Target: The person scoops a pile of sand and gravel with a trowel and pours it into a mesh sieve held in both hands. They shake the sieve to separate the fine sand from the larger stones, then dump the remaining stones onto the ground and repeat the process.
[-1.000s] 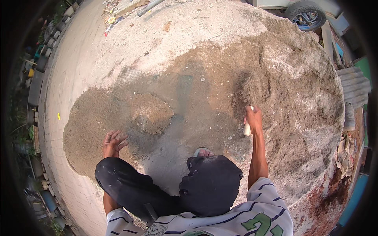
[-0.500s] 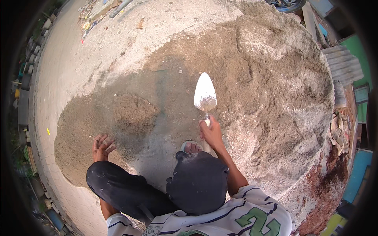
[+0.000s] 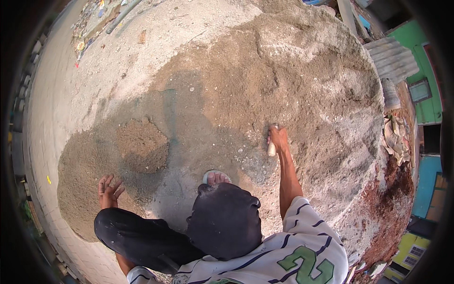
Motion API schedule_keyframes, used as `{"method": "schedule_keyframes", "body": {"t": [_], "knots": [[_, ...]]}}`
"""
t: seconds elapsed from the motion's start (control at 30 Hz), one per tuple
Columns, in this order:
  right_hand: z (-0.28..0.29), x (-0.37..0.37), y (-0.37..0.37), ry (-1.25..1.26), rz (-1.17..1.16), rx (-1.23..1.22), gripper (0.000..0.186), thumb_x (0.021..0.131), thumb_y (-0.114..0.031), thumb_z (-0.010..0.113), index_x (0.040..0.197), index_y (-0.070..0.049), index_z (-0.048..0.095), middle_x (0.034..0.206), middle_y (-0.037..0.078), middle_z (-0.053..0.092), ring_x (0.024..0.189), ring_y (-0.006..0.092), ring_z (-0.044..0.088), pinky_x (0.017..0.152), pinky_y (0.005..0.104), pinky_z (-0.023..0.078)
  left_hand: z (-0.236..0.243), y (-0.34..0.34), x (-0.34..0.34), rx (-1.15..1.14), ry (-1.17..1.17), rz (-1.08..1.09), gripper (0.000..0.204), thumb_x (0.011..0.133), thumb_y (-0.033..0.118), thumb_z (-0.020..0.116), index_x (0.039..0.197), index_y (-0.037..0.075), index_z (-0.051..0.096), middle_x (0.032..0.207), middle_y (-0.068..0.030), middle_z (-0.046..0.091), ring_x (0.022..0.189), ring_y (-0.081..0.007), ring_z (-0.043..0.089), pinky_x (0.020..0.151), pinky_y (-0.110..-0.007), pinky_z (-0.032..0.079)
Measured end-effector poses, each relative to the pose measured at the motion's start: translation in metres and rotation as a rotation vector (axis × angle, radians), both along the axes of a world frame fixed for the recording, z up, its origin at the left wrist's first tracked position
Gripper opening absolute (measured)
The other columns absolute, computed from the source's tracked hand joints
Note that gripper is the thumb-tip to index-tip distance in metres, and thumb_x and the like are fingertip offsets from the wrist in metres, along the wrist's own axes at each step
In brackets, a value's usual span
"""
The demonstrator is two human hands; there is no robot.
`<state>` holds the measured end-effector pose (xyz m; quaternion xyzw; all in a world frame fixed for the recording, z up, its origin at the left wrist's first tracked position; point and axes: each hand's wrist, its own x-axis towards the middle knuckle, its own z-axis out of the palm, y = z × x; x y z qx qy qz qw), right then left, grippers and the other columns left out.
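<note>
My right hand point(image 3: 278, 137) is closed around the pale handle of a trowel point(image 3: 271, 149), over the slope of the brown sand pile point(image 3: 321, 113). The trowel's blade does not show; whether it is in the sand or hidden by the hand, I cannot tell. Fingers apart, my left hand point(image 3: 111, 190) hangs by my left knee with nothing in it, above loose sand. Between the hands lies a sheet of mesh point(image 3: 168, 182), partly covered by sand. A small mound of sand point(image 3: 142, 144) sits on the mesh.
My sandalled foot point(image 3: 217, 177) stands at the mesh's near right side. Paving point(image 3: 45, 137) runs along the left. A corrugated sheet point(image 3: 390, 57) and crumpled paper sacks point(image 3: 396, 139) border the pile at right. A pipe point(image 3: 124, 16) and litter lie at the far left.
My right hand has moved right and forward onto the sand with the trowel, whose blade no longer shows. My left hand keeps its pose. The view has shifted to the right.
</note>
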<state>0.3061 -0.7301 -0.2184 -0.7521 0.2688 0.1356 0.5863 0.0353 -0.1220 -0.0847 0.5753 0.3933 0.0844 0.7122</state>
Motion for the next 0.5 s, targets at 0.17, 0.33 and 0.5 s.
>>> {"method": "schedule_keyframes", "body": {"t": [0.17,0.33,0.5], "knots": [[0.006,-0.013,0.009,-0.088,-0.06,0.16,0.015,0.088,-0.015,0.054,0.083,-0.001,0.051,0.061,0.003,0.05,0.043,0.013,0.048,0.037,0.0291,0.044,0.007,-0.008,0.004,0.008,0.012,0.027,0.056,0.085,0.005,0.053,0.138,0.011,0.037,0.14,-0.0155,0.047,0.113,-0.0391,0.06,0.081,-0.047,0.058],[0.009,-0.027,0.021,-0.049,-0.094,0.122,0.015,0.088,-0.015,0.054,0.085,-0.001,0.051,0.062,0.004,0.05,0.044,0.0137,0.049,0.037,0.0296,0.043,0.003,-0.004,0.0,0.017,-0.018,0.014,0.055,0.084,0.004,0.053,0.137,0.01,0.04,0.14,-0.0157,0.048,0.112,-0.0393,0.06,0.081,-0.046,0.058],[0.013,-0.053,0.044,-0.108,-0.173,0.101,0.018,0.088,-0.016,0.054,0.085,-0.001,0.045,0.061,0.008,0.051,0.043,0.0162,0.051,0.037,0.0317,0.043,-0.001,0.0,-0.003,-0.019,-0.039,0.006,0.055,0.082,0.002,0.051,0.136,0.01,0.041,0.14,-0.0154,0.047,0.112,-0.039,0.06,0.08,-0.046,0.059]]}}
